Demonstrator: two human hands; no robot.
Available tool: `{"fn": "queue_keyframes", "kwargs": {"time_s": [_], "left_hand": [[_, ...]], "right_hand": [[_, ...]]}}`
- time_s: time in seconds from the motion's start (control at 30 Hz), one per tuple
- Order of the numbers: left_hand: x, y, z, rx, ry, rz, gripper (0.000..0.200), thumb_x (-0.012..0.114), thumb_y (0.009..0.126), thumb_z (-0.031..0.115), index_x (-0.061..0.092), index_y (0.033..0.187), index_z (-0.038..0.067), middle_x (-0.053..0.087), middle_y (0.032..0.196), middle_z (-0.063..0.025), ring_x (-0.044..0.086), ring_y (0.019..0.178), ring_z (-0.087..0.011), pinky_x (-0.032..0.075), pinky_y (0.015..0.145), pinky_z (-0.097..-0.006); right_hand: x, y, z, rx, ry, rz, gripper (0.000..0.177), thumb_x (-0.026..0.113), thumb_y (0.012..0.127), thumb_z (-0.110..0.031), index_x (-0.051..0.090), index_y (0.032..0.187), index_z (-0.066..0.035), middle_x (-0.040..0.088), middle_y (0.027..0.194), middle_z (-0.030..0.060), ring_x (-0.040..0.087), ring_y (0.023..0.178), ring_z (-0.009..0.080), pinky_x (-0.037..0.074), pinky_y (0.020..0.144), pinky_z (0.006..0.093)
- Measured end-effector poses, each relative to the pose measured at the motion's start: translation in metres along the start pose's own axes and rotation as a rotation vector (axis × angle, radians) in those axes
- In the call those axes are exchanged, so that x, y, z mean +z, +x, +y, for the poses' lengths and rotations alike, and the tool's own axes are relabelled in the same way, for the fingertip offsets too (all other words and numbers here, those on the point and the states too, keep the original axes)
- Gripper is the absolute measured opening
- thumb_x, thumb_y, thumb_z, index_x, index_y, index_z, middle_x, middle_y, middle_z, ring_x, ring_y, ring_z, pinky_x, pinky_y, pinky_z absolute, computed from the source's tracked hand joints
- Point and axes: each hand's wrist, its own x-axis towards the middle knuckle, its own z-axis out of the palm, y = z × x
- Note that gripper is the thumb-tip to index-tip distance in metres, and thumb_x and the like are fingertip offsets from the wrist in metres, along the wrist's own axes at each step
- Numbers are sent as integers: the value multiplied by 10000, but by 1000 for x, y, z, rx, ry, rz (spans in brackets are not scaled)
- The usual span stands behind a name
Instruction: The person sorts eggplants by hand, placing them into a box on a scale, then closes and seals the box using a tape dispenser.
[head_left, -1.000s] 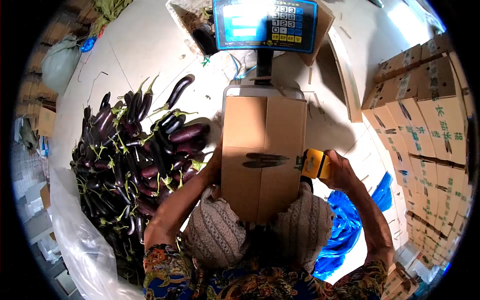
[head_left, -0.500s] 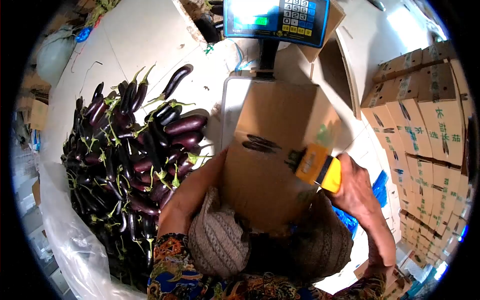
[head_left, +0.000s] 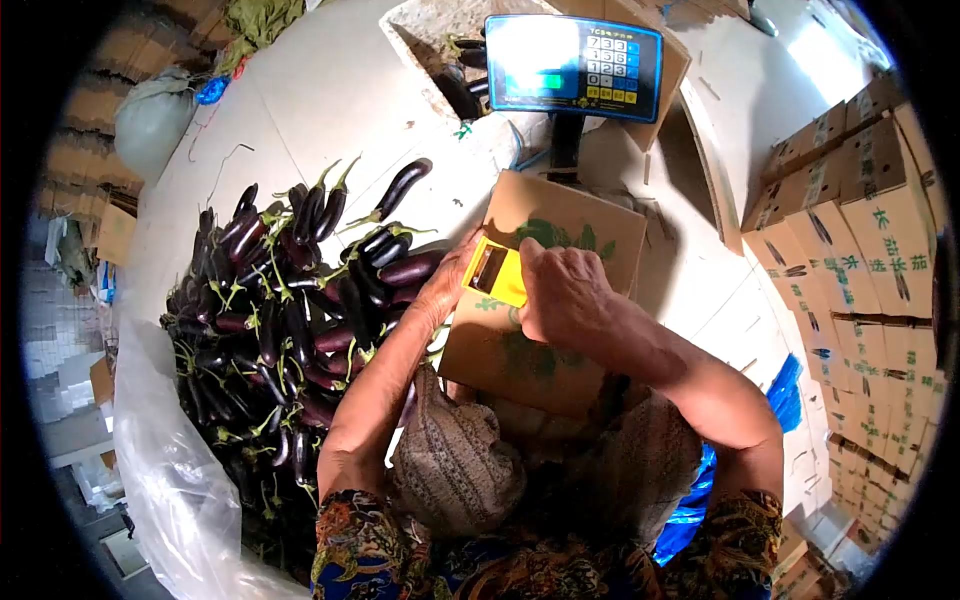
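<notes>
A cardboard box (head_left: 500, 350) with green printed leaves on its face sits between my knees, in front of the scale post. My right hand (head_left: 568, 295) is closed around a yellow tape dispenser (head_left: 498, 274), held over the upper left part of the box. At the box's left edge, my left hand (head_left: 447, 283) grips the side, its fingertips partly hidden behind the dispenser. A heap of dark purple eggplants (head_left: 275, 335) lies just beyond my left forearm.
Behind the box stands a digital scale display (head_left: 575, 68). A foam crate (head_left: 412, 35) holding eggplants is at the back. Printed cartons (head_left: 850, 250) are stacked along the right. Clear plastic sheeting (head_left: 185, 480) borders the heap, and blue plastic (head_left: 786, 390) lies at right.
The box has turned and now shows its leaf-printed face. My right hand has carried the tape dispenser left across it, and my left hand has moved up along the left edge.
</notes>
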Motion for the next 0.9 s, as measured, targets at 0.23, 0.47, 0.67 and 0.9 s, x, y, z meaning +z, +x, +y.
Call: {"fn": "queue_keyframes", "kwargs": {"time_s": [0.23,0.47,0.67,0.9], "left_hand": [[5,-7,18,77,525,211,659,389,960,504,402,1391,5,484,1368,-192,456,1267,-327,305,1084,-344],[8,-8,19,113,576,245,703,301,935,597,432,1378,67,528,1292,-228,480,1211,-407,342,1047,-418],[6,-7,19,50,589,251,724,319,919,617,464,1358,60,512,1323,-218,452,1255,-388,325,1065,-393],[9,-9,19,36,507,300,724,404,912,598,493,1330,14,512,1344,-200,462,1277,-309,328,1063,-346]], "right_hand": [[-17,-25,-5,50,-225,-47,490,653,812,-260,431,1093,74,600,969,272,612,939,418,477,824,485],[-43,-107,58,180,-378,-121,380,641,801,-220,442,1039,1,614,874,234,643,822,396,516,709,478],[-21,-144,115,169,-234,64,425,712,750,-229,436,995,-18,616,832,228,641,762,391,522,640,464],[8,-142,153,43,-93,150,466,763,730,-201,426,1002,-29,629,807,207,649,738,391,534,622,438]]}}
